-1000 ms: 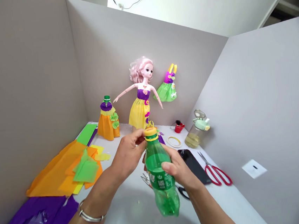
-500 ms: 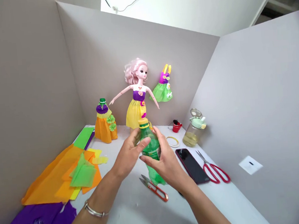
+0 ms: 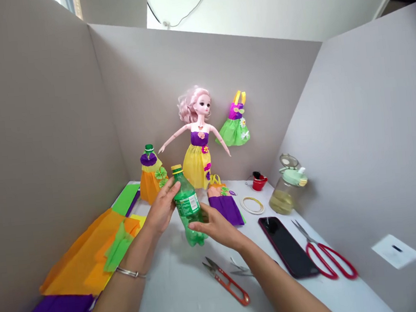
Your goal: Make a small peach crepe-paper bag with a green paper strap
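A green plastic bottle [image 3: 188,204] with a yellow cap and a printed label is held above the table, leaning slightly left. My left hand [image 3: 163,207] grips its upper part near the shoulder, thumb across the front. Lower down, my right hand [image 3: 216,226] is closed round the right side, its thumb in front and its other fingers partly hidden behind. Below lie orange thread snips [image 3: 227,281]. Behind the bottle stands a pink-haired doll [image 3: 199,137] in a purple and yellow dress, with a small purple and peach dress [image 3: 226,208] at its foot.
Coloured crepe sheets [image 3: 81,256] lie at left, near a dressed bottle [image 3: 151,176]. At right are a phone [image 3: 286,246], red-handled scissors [image 3: 330,257], bangles [image 3: 252,205], a small red bucket [image 3: 259,182] and a jar of liquid [image 3: 285,192]. A green dress [image 3: 235,126] hangs on the back wall.
The bottle has moved left in my hands and turned, so its label faces me. My right hand has slid lower on it. The camera view has shifted, and the purple dress has come into sight.
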A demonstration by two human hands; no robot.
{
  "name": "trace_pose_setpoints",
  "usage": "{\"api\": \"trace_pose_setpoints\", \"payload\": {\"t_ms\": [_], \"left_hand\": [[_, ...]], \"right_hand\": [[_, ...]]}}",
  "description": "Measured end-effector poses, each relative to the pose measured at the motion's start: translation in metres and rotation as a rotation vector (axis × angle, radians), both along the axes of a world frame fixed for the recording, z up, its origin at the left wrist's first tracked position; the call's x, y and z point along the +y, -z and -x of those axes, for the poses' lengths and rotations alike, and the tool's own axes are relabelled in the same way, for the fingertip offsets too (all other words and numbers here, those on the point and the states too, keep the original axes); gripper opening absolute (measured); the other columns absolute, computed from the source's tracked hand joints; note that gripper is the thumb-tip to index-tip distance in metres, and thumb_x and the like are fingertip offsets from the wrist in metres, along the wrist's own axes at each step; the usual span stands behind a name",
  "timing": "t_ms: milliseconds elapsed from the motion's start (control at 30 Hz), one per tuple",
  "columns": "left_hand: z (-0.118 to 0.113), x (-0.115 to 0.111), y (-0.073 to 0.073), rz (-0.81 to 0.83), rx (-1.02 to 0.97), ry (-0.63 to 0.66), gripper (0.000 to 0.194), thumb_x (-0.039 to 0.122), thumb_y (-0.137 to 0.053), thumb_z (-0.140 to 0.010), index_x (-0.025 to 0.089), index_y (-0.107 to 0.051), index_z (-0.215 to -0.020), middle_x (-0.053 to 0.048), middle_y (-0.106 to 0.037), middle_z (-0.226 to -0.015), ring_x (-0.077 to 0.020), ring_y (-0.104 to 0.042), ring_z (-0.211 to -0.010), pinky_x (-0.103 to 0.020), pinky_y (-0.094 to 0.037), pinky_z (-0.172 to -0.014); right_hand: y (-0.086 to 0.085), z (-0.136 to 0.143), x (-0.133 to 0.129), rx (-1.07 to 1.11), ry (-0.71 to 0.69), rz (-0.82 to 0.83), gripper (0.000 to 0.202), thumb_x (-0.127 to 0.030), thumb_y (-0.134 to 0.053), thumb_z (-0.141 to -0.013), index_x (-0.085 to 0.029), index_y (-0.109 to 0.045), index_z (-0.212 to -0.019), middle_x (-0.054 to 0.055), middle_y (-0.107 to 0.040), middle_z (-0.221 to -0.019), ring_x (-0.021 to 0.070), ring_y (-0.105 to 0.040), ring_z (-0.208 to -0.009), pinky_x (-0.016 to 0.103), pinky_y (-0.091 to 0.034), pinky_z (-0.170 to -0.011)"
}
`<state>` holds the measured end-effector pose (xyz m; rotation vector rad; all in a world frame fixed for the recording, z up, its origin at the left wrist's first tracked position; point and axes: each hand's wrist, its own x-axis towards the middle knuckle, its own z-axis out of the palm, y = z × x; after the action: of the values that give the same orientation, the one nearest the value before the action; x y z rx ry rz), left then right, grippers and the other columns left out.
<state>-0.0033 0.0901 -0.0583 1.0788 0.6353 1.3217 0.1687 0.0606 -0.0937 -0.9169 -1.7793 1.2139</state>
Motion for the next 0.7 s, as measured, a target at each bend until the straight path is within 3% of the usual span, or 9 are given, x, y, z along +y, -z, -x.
{"api": "trace_pose_setpoints", "payload": {"t_ms": [200, 333, 400, 567, 700], "left_hand": [[-0.007, 0.024, 0.034, 0.113, 0.144, -0.022, 0.054, 0.048, -0.068, -0.083, 0.018, -0.059, -0.127, -0.012, -0.062, -0.133, -0.0268, -0.059, -0.120, -0.034, -0.047, -0.096], [-0.007, 0.031, 0.064, 0.202, 0.244, -0.143, 0.061, 0.051, -0.067, -0.082, 0.018, -0.054, -0.131, -0.015, -0.050, -0.146, -0.0305, -0.045, -0.136, -0.041, -0.037, -0.109], [-0.002, 0.028, 0.073, 0.222, 0.299, -0.175, 0.063, 0.049, -0.070, -0.080, 0.019, -0.053, -0.132, -0.016, -0.046, -0.149, -0.0318, -0.040, -0.139, -0.044, -0.032, -0.113], [0.016, 0.008, 0.067, 0.198, 0.407, -0.159, 0.063, 0.044, -0.074, -0.077, 0.023, -0.053, -0.133, -0.014, -0.040, -0.153, -0.0321, -0.035, -0.142, -0.046, -0.026, -0.117], [0.019, -0.021, 0.063, 0.084, 0.571, -0.111, 0.074, 0.047, -0.067, -0.082, 0.022, -0.039, -0.146, -0.013, -0.032, -0.157, -0.0313, -0.029, -0.145, -0.048, -0.024, -0.118]], "right_hand": [[0.031, -0.004, 0.006, -0.088, 0.043, 0.093, 0.054, -0.056, -0.065, -0.083, -0.014, -0.057, -0.117, 0.007, -0.064, -0.103, 0.0208, -0.058, -0.094, 0.031, -0.048, -0.078], [0.046, -0.004, 0.011, -0.212, 0.127, 0.138, 0.059, -0.060, -0.057, -0.086, -0.012, -0.054, -0.120, 0.005, -0.063, -0.090, 0.0195, -0.058, -0.081, 0.031, -0.047, -0.070], [0.049, -0.004, 0.014, -0.252, 0.149, 0.141, 0.061, -0.061, -0.054, -0.088, -0.011, -0.052, -0.123, 0.004, -0.062, -0.082, 0.0193, -0.057, -0.074, 0.032, -0.044, -0.067], [0.044, -0.005, 0.008, -0.355, 0.187, 0.066, 0.054, -0.059, -0.051, -0.090, -0.014, -0.056, -0.120, 0.006, -0.064, -0.083, 0.0205, -0.058, -0.073, 0.033, -0.042, -0.068], [0.031, -0.009, -0.012, -0.569, 0.275, -0.149, 0.036, -0.043, -0.037, -0.099, -0.019, -0.062, -0.108, 0.010, -0.066, -0.093, 0.0218, -0.061, -0.079, 0.032, -0.040, -0.070]]}}
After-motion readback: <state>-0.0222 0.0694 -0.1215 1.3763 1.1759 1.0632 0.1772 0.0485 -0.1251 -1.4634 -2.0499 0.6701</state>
